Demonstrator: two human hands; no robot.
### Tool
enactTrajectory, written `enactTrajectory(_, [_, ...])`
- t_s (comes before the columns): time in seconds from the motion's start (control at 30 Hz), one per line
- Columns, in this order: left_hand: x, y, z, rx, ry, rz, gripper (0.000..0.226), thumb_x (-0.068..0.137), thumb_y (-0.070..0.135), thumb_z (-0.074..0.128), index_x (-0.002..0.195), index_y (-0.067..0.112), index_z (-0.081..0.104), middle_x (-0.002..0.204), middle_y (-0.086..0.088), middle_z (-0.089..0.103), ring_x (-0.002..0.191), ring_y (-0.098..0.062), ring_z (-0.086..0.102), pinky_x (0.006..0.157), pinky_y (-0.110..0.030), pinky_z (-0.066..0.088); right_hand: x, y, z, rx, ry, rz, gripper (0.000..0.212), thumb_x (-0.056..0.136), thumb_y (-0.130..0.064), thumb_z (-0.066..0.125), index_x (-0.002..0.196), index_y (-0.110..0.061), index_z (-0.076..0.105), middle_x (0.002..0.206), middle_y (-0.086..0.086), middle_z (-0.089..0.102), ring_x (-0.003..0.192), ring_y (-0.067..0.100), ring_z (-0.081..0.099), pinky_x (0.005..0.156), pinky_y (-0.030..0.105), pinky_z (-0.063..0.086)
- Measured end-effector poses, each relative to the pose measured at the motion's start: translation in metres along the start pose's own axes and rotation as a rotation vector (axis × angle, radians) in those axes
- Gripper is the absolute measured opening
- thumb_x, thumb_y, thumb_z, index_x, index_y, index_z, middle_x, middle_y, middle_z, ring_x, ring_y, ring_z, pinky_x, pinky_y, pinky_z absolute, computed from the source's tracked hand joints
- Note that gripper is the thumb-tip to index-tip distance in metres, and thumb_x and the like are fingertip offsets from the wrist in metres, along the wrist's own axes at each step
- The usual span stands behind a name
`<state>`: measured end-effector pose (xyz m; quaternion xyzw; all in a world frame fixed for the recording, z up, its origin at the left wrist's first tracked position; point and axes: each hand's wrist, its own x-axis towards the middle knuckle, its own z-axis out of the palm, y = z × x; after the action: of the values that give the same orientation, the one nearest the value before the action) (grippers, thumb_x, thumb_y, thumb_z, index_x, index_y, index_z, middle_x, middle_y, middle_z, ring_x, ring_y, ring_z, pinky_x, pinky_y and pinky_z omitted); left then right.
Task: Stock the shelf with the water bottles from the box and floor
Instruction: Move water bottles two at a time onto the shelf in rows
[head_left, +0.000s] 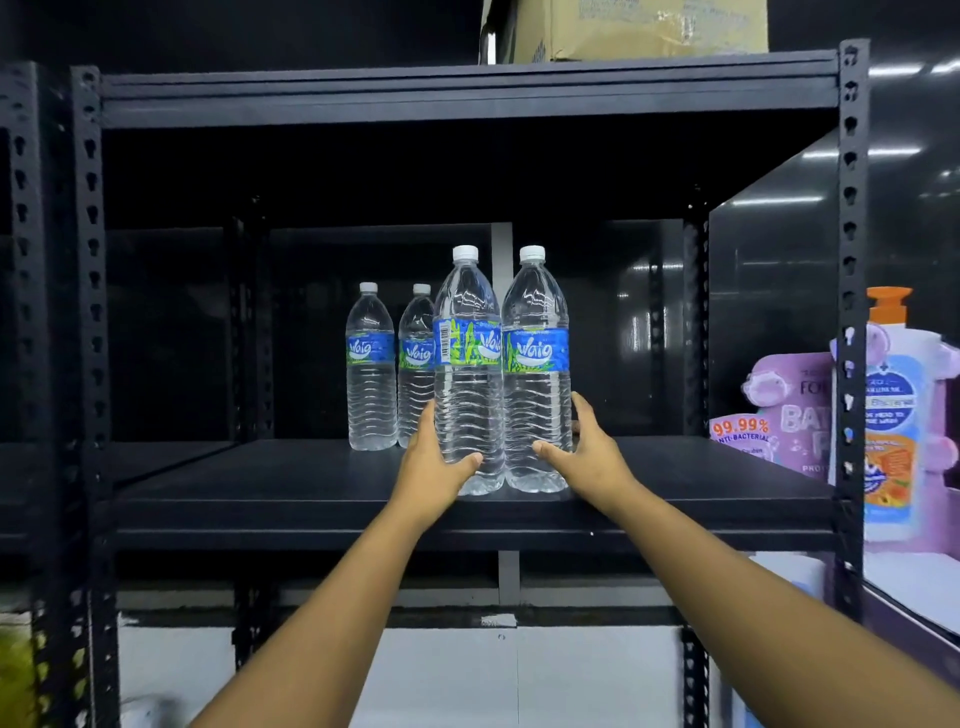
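From my remote view, a cardboard box (628, 28) on the top shelf is cut off by the frame's upper edge. My left hand (434, 460) covers the lower left side of one front water bottle (467, 364), which in turn hides part of a rear bottle (415, 364). The fingers of my right hand (584, 452) disappear behind the other front bottle (537, 374). A soap bottle (891, 415) at right is partly hidden by the shelf post (852, 260). Something yellow-green (18, 670) at lower left is too blurred to identify.
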<state>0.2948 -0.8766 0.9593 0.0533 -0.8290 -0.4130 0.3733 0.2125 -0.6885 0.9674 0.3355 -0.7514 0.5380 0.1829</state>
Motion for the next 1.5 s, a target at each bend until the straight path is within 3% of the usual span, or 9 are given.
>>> enactTrajectory(0.27, [0.004,-0.003,0.0,0.011,-0.009,0.014,0.095,0.086,0.03,0.072,0.154,0.03,0.006,0.159,-0.001,0.024,0.144,-0.023,0.027,0.112,-0.039,0.029,0.004,0.006,0.004,-0.031,-0.004,0.017,0.077,0.087,-0.028,0.071,0.149,-0.033,0.024,0.118,-0.014,0.058,0.106,0.001,0.049,0.089,0.019,0.036])
enactTrajectory(0.43, [0.013,-0.009,-0.001,0.011,-0.043,0.01,0.097,0.085,0.033,0.073,0.154,0.032,0.005,0.157,-0.005,0.029,0.142,-0.025,0.032,0.111,-0.04,0.033,0.016,0.02,0.005,-0.053,-0.021,0.06,0.089,0.084,-0.04,0.072,0.153,-0.035,0.015,0.131,-0.008,0.059,0.12,0.011,0.055,0.103,0.031,0.043])
enactTrajectory(0.57, [0.024,-0.011,0.0,0.002,-0.074,-0.007,0.097,0.084,0.031,0.074,0.153,0.033,0.006,0.155,-0.009,0.032,0.139,-0.027,0.035,0.109,-0.04,0.035,0.025,0.028,0.004,-0.078,-0.038,0.059,0.091,0.083,-0.044,0.071,0.152,-0.035,0.013,0.133,-0.004,0.059,0.12,0.013,0.055,0.103,0.033,0.044])
enactTrajectory(0.8, [0.051,-0.019,0.011,0.036,-0.084,-0.028,0.096,0.082,0.031,0.076,0.152,0.031,0.01,0.149,-0.012,0.04,0.135,-0.029,0.04,0.106,-0.039,0.038,0.05,0.044,0.004,-0.126,-0.085,0.039,0.088,0.086,-0.042,0.068,0.152,-0.031,0.01,0.13,-0.002,0.06,0.118,0.016,0.056,0.096,0.029,0.044])
enactTrajectory(1.0, [0.085,-0.035,0.023,0.067,-0.116,-0.059,0.098,0.079,0.032,0.079,0.149,0.034,0.011,0.147,-0.013,0.042,0.133,-0.028,0.042,0.106,-0.038,0.039,0.075,0.054,0.004,-0.114,-0.118,0.035,0.074,0.087,-0.03,0.07,0.144,-0.03,0.023,0.112,-0.008,0.062,0.103,0.011,0.057,0.086,0.023,0.039])
enactTrajectory(1.23, [0.129,-0.054,0.039,0.089,-0.185,-0.062,0.102,0.078,0.031,0.079,0.148,0.028,0.005,0.148,-0.014,0.041,0.135,-0.031,0.039,0.111,-0.046,0.035,0.108,0.072,0.01,-0.124,-0.145,0.016,0.073,0.087,-0.025,0.07,0.144,-0.022,0.024,0.118,-0.004,0.062,0.104,0.012,0.057,0.089,0.023,0.04])
enactTrajectory(1.37, [0.151,-0.063,0.049,0.087,-0.207,-0.05,0.101,0.082,0.026,0.077,0.15,0.021,0.003,0.146,-0.012,0.043,0.135,-0.028,0.04,0.11,-0.038,0.034,0.126,0.08,0.015,-0.123,-0.152,0.027,0.072,0.088,-0.022,0.069,0.144,-0.02,0.024,0.117,-0.003,0.061,0.101,0.012,0.057,0.088,0.022,0.04])
enactTrajectory(1.5, [0.173,-0.074,0.055,0.046,-0.26,-0.079,0.104,0.078,0.025,0.079,0.147,0.033,0.001,0.14,-0.009,0.051,0.127,-0.029,0.049,0.11,-0.045,0.038,0.143,0.09,0.023,-0.148,-0.148,0.061,0.071,0.089,-0.022,0.068,0.143,-0.019,0.023,0.118,0.0,0.062,0.1,0.014,0.058,0.086,0.024,0.042])
